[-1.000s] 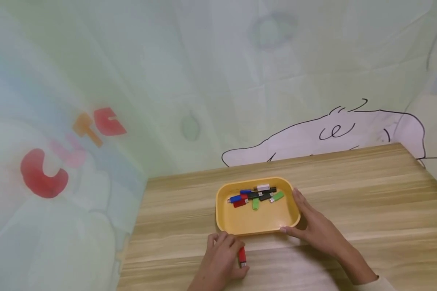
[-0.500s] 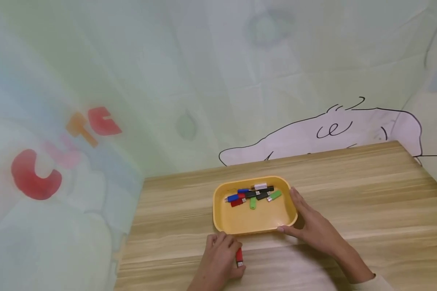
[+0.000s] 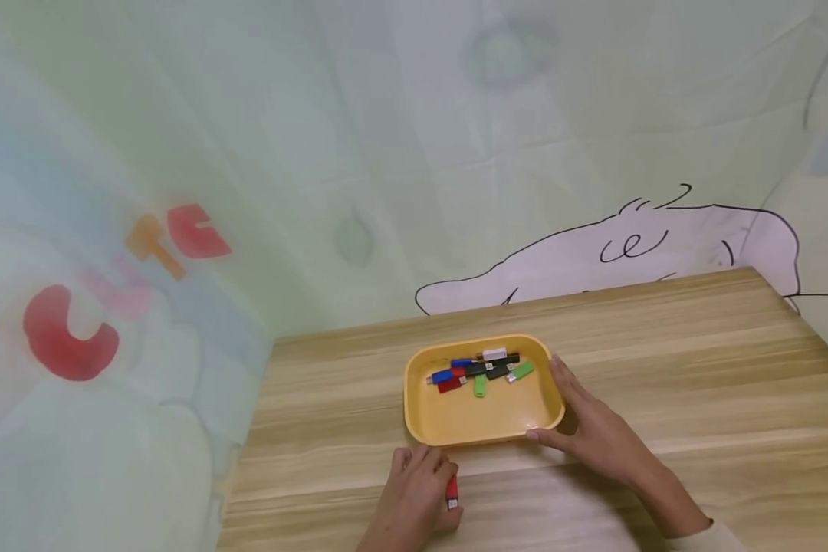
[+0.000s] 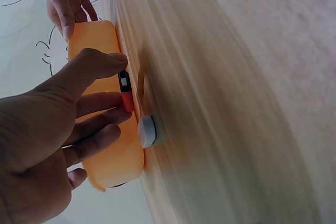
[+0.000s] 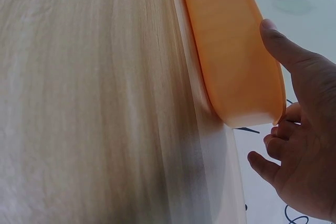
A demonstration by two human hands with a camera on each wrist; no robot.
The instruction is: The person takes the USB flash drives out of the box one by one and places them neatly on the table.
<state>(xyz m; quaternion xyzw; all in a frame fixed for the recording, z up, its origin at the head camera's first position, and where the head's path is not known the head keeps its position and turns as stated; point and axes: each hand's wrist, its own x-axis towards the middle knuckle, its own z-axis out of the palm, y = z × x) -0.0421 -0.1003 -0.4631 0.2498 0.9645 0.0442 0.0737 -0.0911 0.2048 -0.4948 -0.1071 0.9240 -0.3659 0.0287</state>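
A red USB flash drive (image 3: 451,489) with a black end and metal plug lies between thumb and fingers of my left hand (image 3: 414,491), just in front of the tray. In the left wrist view, the thumb is at the plug end of the flash drive (image 4: 125,90) and a fingertip at its red end. My right hand (image 3: 603,441) grips the near right corner of the yellow tray (image 3: 483,437), its thumb on the rim (image 5: 268,66). Inside lie several flash drives, among them a blue one (image 3: 442,376), a white one (image 3: 494,354) and a green one (image 3: 521,372).
A small whitish object (image 4: 147,131) sits on the table by the left fingers, hidden from the head view. The wood-grain table (image 3: 662,345) ends at the back against a printed cloth backdrop (image 3: 386,153).
The head view has shifted slightly. My left hand and the red flash drive have moved a tiny bit towards me, while the right hand stays on the tray.
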